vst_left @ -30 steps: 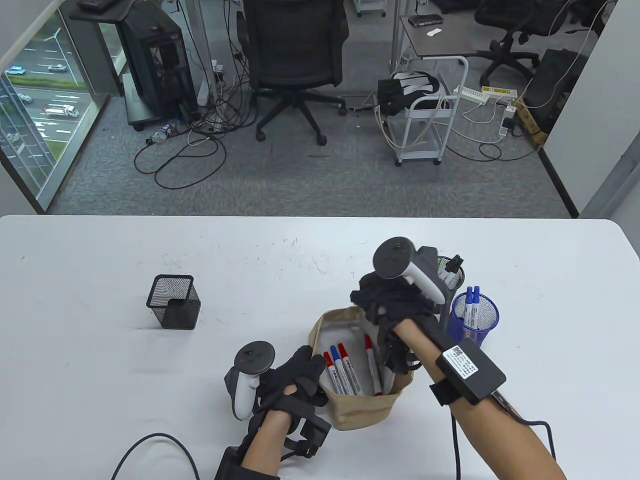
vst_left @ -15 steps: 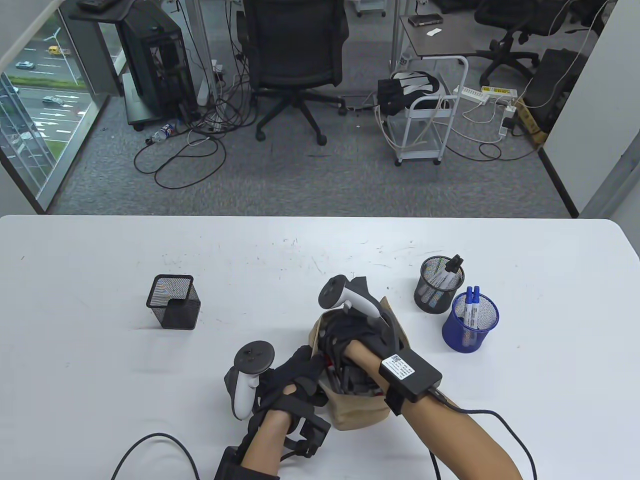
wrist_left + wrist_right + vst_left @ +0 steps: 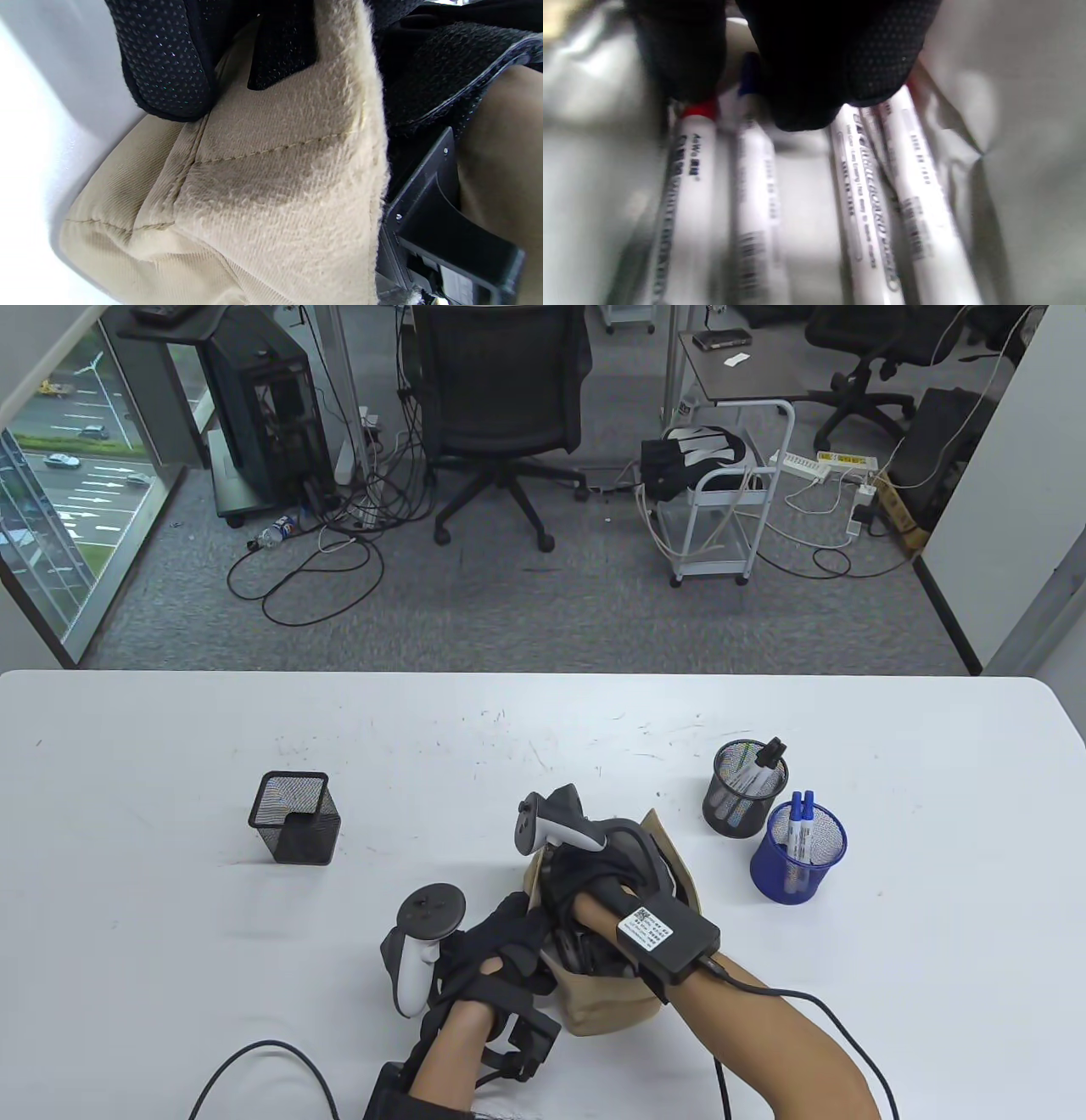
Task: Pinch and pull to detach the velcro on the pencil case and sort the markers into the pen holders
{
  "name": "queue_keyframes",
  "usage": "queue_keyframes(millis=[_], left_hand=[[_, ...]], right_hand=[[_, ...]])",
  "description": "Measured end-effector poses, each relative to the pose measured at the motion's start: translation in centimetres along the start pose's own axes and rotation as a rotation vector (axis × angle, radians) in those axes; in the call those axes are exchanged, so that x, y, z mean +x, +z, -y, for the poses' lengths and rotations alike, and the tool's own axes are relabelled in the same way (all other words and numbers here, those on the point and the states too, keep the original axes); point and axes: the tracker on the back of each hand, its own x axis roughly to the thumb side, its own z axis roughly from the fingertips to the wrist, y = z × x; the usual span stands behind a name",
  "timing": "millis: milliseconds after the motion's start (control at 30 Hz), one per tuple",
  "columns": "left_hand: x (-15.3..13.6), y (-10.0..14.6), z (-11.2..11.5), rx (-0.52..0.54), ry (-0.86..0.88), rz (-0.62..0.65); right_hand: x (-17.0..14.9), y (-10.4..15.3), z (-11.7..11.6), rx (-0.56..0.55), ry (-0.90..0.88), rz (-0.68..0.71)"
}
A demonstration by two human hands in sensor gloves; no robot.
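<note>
The tan pencil case (image 3: 611, 1010) stands open on the white table (image 3: 170, 916). My left hand (image 3: 539, 963) grips its near-left rim; a gloved finger (image 3: 169, 63) presses the tan fabric (image 3: 263, 190). My right hand (image 3: 570, 925) reaches down inside the case. In the blurred right wrist view its fingers (image 3: 840, 63) sit on the marker caps, and the cap of a blue marker (image 3: 755, 190) lies between thumb and finger. A red marker (image 3: 687, 203) lies to the left, and two more markers (image 3: 916, 203) to the right.
A round black mesh holder (image 3: 745, 789) with a black marker and a blue mesh holder (image 3: 797, 853) with blue markers stand right of the case. A square black mesh holder (image 3: 293, 817) stands at the left. A cable (image 3: 254, 1060) loops near the front edge.
My right hand came back from the round holders and went down into the case, now deeper among the markers. The left hand kept its grip on the rim.
</note>
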Motion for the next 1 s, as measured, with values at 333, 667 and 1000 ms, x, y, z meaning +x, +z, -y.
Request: queue_keyframes(millis=[333, 667, 1000], left_hand=[[0.0, 0.0, 0.0, 0.006, -0.010, 0.000], [0.0, 0.0, 0.0, 0.005, -0.003, 0.006], [-0.1, -0.1, 0.0, -0.002, 0.007, 0.002]], right_hand=[[-0.4, -0.1, -0.5, 0.040, -0.061, 0.071], [-3.3, 4.3, 2.7, -0.129, -0.167, 0.139], [-16.7, 14.3, 9.4, -0.628, -0.725, 0.073]])
